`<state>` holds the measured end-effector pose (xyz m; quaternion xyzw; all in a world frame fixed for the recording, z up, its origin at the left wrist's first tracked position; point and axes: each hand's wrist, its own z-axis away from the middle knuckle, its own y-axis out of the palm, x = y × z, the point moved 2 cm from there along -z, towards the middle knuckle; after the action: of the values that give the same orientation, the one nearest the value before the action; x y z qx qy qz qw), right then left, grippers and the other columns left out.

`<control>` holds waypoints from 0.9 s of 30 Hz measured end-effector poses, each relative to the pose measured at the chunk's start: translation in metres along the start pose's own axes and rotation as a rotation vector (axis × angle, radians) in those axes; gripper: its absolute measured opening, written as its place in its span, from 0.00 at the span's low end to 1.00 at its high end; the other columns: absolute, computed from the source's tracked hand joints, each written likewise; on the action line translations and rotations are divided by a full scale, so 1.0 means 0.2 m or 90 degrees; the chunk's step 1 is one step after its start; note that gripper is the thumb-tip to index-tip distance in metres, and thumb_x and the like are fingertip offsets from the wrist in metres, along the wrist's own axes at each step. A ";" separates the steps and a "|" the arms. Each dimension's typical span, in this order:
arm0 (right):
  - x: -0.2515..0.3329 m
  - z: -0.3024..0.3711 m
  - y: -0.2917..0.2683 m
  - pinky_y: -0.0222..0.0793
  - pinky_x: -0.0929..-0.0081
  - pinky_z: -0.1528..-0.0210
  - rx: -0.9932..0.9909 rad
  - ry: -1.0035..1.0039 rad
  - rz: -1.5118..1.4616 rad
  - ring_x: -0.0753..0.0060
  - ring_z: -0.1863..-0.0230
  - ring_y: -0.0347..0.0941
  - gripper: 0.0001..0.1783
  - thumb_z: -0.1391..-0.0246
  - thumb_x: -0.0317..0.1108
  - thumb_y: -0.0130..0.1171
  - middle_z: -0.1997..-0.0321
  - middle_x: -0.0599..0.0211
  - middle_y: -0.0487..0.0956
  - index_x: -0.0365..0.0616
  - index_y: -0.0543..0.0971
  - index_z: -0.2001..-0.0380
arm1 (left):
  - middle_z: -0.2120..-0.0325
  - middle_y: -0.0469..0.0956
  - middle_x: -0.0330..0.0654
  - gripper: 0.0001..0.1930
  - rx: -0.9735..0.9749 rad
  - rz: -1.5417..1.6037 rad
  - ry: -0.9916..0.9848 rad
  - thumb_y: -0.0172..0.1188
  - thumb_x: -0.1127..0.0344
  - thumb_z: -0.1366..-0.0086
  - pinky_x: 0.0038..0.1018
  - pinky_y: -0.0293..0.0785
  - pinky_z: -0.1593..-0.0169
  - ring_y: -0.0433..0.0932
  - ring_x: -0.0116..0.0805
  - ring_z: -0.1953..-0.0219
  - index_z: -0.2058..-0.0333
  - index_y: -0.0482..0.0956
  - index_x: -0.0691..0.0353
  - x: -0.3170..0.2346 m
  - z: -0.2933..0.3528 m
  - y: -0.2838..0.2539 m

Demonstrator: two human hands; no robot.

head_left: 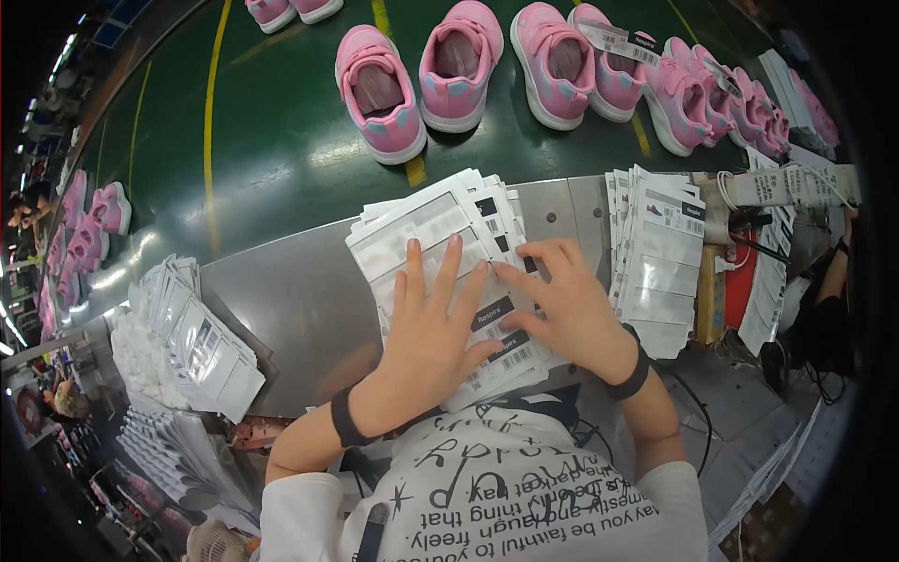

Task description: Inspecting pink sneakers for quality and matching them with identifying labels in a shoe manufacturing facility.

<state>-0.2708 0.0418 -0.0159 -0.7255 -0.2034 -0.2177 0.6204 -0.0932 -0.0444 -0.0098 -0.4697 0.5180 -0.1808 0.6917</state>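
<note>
A thick, uneven stack of white printed cards (440, 211), with dark panels and barcodes, lies on the metal ledge in front of me. My left hand (426, 332) rests palm down on it, fingers stretched out and spread. On the stack's right side, my right hand (576, 314) has its thumb and fingers apart, with the index fingertip touching or just above the cards beside my left fingers. I see nothing gripped in either hand. Both wrists wear a dark band. The undersides of my palms are hidden.
Beyond the ledge runs a green conveyor belt (281, 122) with yellow lines, carrying pink sneakers (379, 94) in pairs. Another card stack (655, 262) lies to the right, and a fanned pile of cards (211, 347) to the left. At the right edge sits a red object (740, 281).
</note>
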 end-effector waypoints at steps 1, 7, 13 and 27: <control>0.00 0.03 0.03 0.72 0.63 0.55 0.011 0.006 0.027 0.55 0.49 0.68 0.25 0.60 0.37 0.72 0.51 0.62 0.73 0.49 0.82 0.54 | 0.30 0.51 0.61 0.39 0.023 -0.039 -0.011 0.69 0.54 0.44 0.64 0.51 0.35 0.44 0.75 0.30 0.36 0.66 0.61 0.00 0.02 0.07; -0.02 0.08 0.12 0.71 0.63 0.56 -0.024 -0.023 0.086 0.56 0.48 0.68 0.24 0.61 0.38 0.72 0.55 0.65 0.73 0.50 0.83 0.56 | 0.29 0.54 0.49 0.41 0.009 -0.079 -0.020 0.70 0.48 0.47 0.64 0.48 0.35 0.44 0.71 0.30 0.36 0.69 0.53 0.04 0.07 0.17; 0.02 0.12 0.17 0.69 0.60 0.53 -0.047 -0.049 0.138 0.55 0.48 0.69 0.21 0.57 0.36 0.68 0.56 0.64 0.74 0.46 0.83 0.55 | 0.31 0.58 0.44 0.38 -0.022 -0.097 0.000 0.70 0.48 0.49 0.59 0.53 0.35 0.51 0.67 0.31 0.38 0.72 0.48 0.05 0.08 0.14; 0.46 0.14 0.00 0.70 0.50 0.41 -0.111 -0.342 0.127 0.56 0.67 0.78 0.17 0.45 0.37 0.63 0.80 0.60 0.75 0.38 0.75 0.81 | 0.40 0.62 0.41 0.25 0.106 -0.023 0.083 0.64 0.67 0.43 0.46 0.61 0.45 0.63 0.49 0.51 0.46 0.81 0.34 0.25 -0.12 0.01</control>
<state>-0.1944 0.0710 0.0327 -0.8239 -0.2689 0.0274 0.4981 -0.0951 -0.0905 -0.0393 -0.4071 0.5364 -0.2657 0.6899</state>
